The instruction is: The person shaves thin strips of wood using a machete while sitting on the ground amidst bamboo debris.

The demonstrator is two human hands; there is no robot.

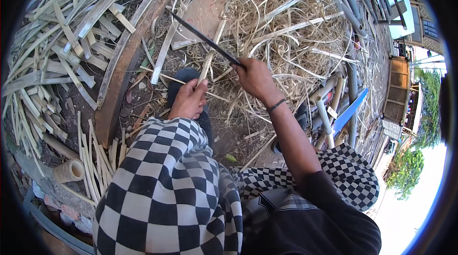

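My left hand (189,101), resting by my raised left knee, pinches the near end of a pale bamboo strip (206,66) between thumb and fingers. The strip points away from me and passes under the knife's blade. In my right hand (257,81), which wears a dark wristband, the handle of a long dark-bladed knife (205,40) is gripped. Its blade slants to the far left across the strip; whether its edge bites into the bamboo I cannot tell. A dark shoe (183,77) lies just beyond my left hand.
Curly bamboo shavings (296,31) heap up ahead. Split bamboo slats (62,54) pile at the left, beside a thick brown wooden beam (114,83). A hollow bamboo piece (70,171) lies near left. Bamboo poles (323,114) and a blue flat object (350,111) are at the right.
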